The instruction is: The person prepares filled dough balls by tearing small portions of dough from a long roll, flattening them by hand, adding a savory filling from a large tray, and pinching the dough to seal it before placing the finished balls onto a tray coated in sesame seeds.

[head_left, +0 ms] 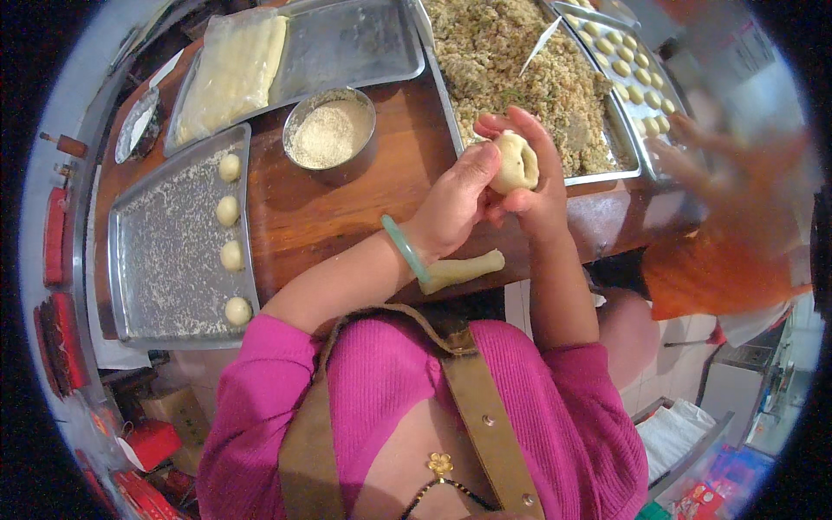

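A pale dough ball (510,173) with a gap at its top is held between my two hands, above the table's front edge. My left hand (458,192), below a green bangle (405,249), presses its thumb against the ball's left side. My right hand (539,195) curls round the right and far sides, its fingers raised behind the dough. What lies inside the gap is too small to make out. Under my left wrist a strip of dough (464,270) rests along the table edge. Just beyond my hands is a metal tray (598,178) heaped with crumbly brownish filling (520,74).
At left, a metal tray (130,260) with scattered seeds holds several round dough balls (228,211). A metal bowl (360,104) contains pale seeds. Behind it, plastic-covered dough (234,69) lies on another tray (355,39). Beside me at right, a co-worker's blurred arm (737,182) reaches toward a tray of dough pieces (624,68).
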Motion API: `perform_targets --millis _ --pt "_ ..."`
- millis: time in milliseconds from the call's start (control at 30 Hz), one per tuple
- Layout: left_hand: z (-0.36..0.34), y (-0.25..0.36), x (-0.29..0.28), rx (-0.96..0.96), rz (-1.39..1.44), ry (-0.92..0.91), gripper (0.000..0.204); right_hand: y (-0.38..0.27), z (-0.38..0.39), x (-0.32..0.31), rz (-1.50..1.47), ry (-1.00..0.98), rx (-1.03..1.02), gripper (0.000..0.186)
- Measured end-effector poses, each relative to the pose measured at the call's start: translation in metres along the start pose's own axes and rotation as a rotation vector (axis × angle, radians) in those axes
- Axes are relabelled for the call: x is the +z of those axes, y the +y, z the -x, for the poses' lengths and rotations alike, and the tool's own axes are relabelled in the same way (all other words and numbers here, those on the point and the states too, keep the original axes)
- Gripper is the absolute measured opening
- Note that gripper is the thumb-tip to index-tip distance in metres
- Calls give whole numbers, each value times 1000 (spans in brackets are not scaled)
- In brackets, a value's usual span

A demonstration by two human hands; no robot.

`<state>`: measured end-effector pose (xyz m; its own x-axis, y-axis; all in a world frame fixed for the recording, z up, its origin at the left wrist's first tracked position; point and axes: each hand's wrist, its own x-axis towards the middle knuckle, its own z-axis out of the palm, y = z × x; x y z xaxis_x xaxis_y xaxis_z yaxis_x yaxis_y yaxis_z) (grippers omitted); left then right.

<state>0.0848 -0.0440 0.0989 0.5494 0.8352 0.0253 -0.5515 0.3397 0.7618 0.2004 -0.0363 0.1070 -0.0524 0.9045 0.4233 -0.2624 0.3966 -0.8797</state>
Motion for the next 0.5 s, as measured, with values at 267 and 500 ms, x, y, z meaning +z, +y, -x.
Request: perform_targets --millis 267,500 --pt "9 -3 18 402 -446 146 48 10 4 6 -95 59 -4 60" --pt "20 13 3 199 -589 15 44 16 5 4 -160 -43 -55 47"
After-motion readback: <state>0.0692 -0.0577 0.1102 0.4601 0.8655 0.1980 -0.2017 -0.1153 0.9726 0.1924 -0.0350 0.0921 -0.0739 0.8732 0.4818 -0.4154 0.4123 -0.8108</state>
